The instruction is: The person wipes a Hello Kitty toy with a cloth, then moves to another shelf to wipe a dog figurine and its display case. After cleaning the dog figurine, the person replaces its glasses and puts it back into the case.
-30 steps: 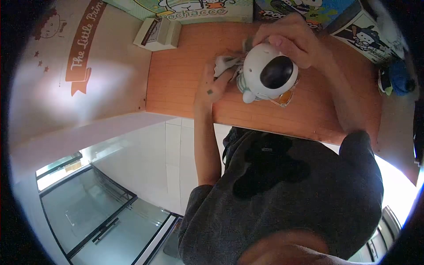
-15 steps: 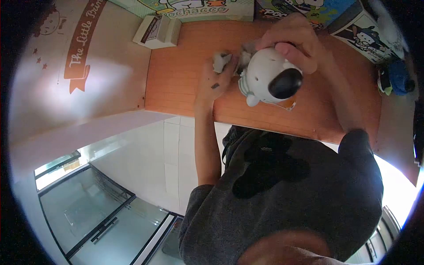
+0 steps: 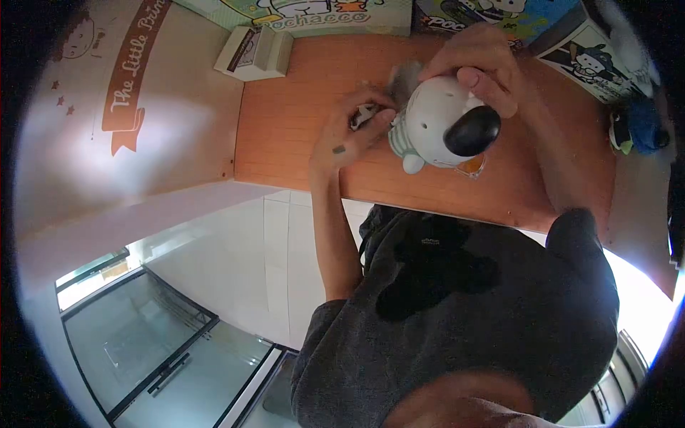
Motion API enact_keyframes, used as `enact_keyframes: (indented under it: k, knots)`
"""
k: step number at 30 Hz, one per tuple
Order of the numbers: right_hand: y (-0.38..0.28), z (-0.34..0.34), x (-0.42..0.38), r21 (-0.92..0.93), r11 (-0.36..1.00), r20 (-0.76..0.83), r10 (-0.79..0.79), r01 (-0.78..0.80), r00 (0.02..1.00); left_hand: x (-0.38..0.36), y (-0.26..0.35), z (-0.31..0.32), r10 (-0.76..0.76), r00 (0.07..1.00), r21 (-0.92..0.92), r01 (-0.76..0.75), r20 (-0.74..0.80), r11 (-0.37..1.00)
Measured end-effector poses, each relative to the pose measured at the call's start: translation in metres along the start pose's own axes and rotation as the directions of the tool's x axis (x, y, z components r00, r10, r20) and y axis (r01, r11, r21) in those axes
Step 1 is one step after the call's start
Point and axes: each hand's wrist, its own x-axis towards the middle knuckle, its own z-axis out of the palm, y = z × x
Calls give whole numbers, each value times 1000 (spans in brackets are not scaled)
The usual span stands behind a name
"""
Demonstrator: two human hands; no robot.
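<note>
A white dog-like figure (image 3: 435, 118) with a black patch and a striped body lies tilted on the orange-brown wooden surface (image 3: 285, 143). My right hand (image 3: 485, 68) grips its top right side, thumb across the white head. Just left of the figure, the curled fingers of my left hand (image 3: 357, 128) hold a small crumpled white and grey piece (image 3: 364, 114). Between the hands is a blurred grey item (image 3: 405, 80), which I cannot make out. A small clear and orange piece (image 3: 473, 165) shows under the figure's lower right edge.
A cream block-shaped box (image 3: 260, 53) stands at the back left. Colourful printed boxes (image 3: 335, 18) line the back. A black and white picture box (image 3: 592, 64) is at the back right, with a blue item (image 3: 646, 125) beyond it. A printed panel (image 3: 178, 107) borders the left.
My left hand has turned and its fingers have closed further round the small white and grey piece. The figure has shifted slightly right in my right hand.
</note>
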Motion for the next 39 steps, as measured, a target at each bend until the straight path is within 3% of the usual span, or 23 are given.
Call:
enact_keyframes:
  k: [6, 8, 12, 15, 18, 21, 26, 29, 30, 32, 35, 39]
  knots:
    - [5, 0, 1, -15, 1000, 29, 22, -22, 999, -1, -8, 0, -75, 997, 10, 75, -36, 997]
    - [4, 0, 1, -5, 1000, 35, 30, -30, 999, 0, -9, -1, -173, 985, 46, 173, -9, 984]
    - [6, 0, -1, -37, 998, 51, 55, -54, 997, 0, -3, 0, -126, 992, 43, 126, -12, 991]
    - [6, -2, 1, -59, 998, 9, -21, 21, 1000, -1, -2, 3, -153, 987, -53, 150, -47, 987]
    - [-17, -6, 17, -123, 992, 130, 41, -25, 991, -1, -1, 5, -27, 999, -59, 24, -43, 998]
    - [-15, 0, 14, 9, 999, -2, 38, -38, 999, -2, 2, 1, -33, 999, -23, 32, -15, 999]
    - [17, 0, -9, -1, 1000, 28, 22, -22, 999, -4, 6, -1, -184, 983, -108, 184, 5, 977]
    - [12, 0, -2, 25, 999, 37, 23, -24, 999, -4, 8, -5, -287, 958, -59, 288, 16, 956]
    - [12, 0, -2, 26, 999, 38, 23, -24, 999, -4, 3, -4, -288, 958, -60, 288, 15, 956]
    - [13, 0, -4, 43, 999, 56, 16, -18, 998, -5, -14, 0, -147, 986, -104, 139, -81, 985]
    - [-9, 0, 11, 49, 999, 20, 12, -13, 1000, -4, -22, 1, -162, 979, -152, 142, -127, 978]
    - [9, 0, -5, -43, 999, 32, 15, -13, 999, -4, 0, 5, -239, 962, -206, 209, -134, 956]
